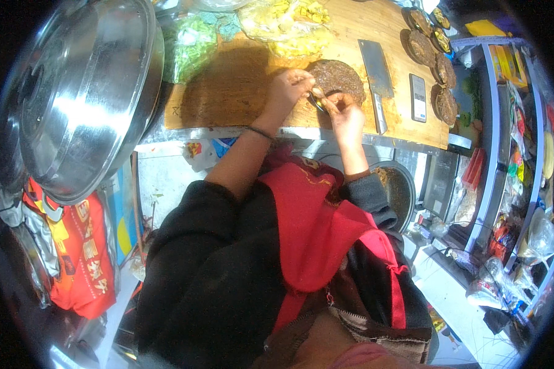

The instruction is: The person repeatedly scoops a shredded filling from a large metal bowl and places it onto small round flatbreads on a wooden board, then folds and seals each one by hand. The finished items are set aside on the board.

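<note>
Round brown patty [337,79], lying flat

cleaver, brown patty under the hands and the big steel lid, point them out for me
cleaver [376,66], head view, middle of the flat blade
brown patty [338,78], head view, bare top surface beyond the fingers
big steel lid [83,92], head view, shiny domed face

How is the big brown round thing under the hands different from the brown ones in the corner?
The flat patty under both hands is wider than the stacked patties and lies alone mid-board; those overlap in a row by the board's right edge. Hands touch only the flat patty. All are brown and round.
</note>
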{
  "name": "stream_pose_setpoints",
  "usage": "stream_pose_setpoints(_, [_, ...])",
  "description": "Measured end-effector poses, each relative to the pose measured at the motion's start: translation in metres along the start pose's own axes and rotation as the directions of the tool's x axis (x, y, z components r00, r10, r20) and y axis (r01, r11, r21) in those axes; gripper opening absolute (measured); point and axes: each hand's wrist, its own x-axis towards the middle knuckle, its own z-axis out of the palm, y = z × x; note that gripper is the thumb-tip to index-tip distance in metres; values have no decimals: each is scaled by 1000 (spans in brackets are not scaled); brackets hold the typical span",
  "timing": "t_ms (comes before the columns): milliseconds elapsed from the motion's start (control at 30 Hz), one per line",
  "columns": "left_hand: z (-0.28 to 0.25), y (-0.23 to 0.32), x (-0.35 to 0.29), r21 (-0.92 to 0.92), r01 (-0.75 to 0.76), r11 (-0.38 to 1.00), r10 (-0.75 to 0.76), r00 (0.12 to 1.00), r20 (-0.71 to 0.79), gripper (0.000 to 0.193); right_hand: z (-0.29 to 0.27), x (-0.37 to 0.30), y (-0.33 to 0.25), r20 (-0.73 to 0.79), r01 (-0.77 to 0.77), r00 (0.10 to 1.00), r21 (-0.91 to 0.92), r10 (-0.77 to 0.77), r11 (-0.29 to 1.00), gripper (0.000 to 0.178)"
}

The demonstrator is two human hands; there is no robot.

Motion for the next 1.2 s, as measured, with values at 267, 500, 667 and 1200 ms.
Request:
stream_pose_setpoints(267, [-21,-13,2,-428,94,899,-95,995,19,30,2,0,-12,9,169,985,-302,-175,938,15])
stream_pose_setpoints(500, [-19,-10,-1,-355,59,933,-93,992,-82,30,7,5,-12,60,182,982,-533,-177,826,15])
stream_pose_setpoints(667, [-6,-17,-6,-225,77,971,-81,997,-7,23,1,6,-11,96,279,959,-446,-265,850,12])
stream_pose_setpoints(1200, [13,33,-2,-568,143,811,-126,990,70,18,9,9,-10,98,360,930,-427,-353,830,15])
